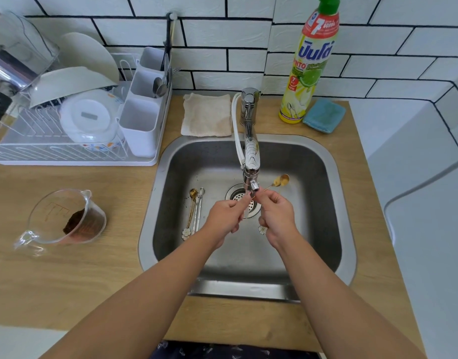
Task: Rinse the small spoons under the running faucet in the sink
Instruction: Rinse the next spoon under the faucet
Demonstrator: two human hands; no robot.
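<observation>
Both my hands meet over the drain of the steel sink [323, 161], right below the faucet spout [251, 174]. My right hand [277, 216] grips a small gold spoon [281, 180]. Its bowl points up and to the right past the spout, and its white flower end sticks out below my palm. My left hand [226, 216] has its thumb and forefinger pinched at the spoon's stem under the nozzle. Three more small spoons [196, 207], gold and silver, lie side by side on the sink floor at the left. I cannot make out a water stream.
A white dish rack [75, 158] with plates, bowls and a cutlery holder stands at the back left. A beige cloth [207, 115] lies behind the sink, and a dish soap bottle [309, 68] and blue sponge [323, 115] at the back right. A glass measuring cup [64, 216] with brown residue lies on the counter at the left.
</observation>
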